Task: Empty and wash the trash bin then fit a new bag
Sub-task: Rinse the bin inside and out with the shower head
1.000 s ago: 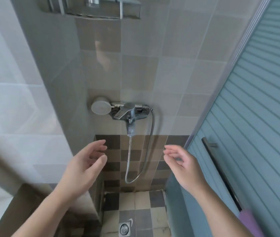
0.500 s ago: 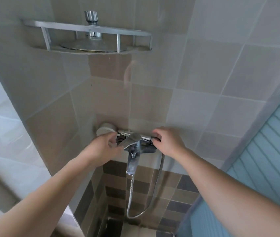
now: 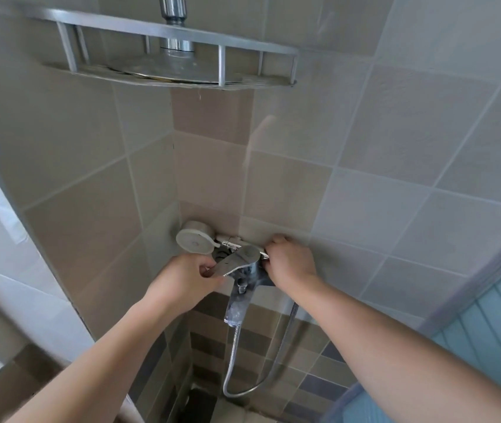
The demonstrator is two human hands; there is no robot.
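Half a second ago the left hand lay up against the round shower head; it has since dropped and come right to the front end of the tap lever, while the right hand has stayed at the right end of the tap. The view has also crept closer to the wall.

The left hand has its fingers curled, thumb and fingertips pinching the free end of the lever. The right hand is curled over the right end of the tap, knuckles up, gripping the part against the wall; its fingertips are hidden. Both bare forearms reach in from the bottom of the view.

The white shower head sits in its holder just left of the tap, face turned outward, apart from the left hand. From the spout below the tap a metal hose hangs down, loops near the floor and climbs again behind the right wrist. Above, a metal corner shelf is fixed where the tiled walls meet, with a chrome pipe coming down to it. A pale blue slatted door stands at the lower right. The trash bin is nowhere in sight.
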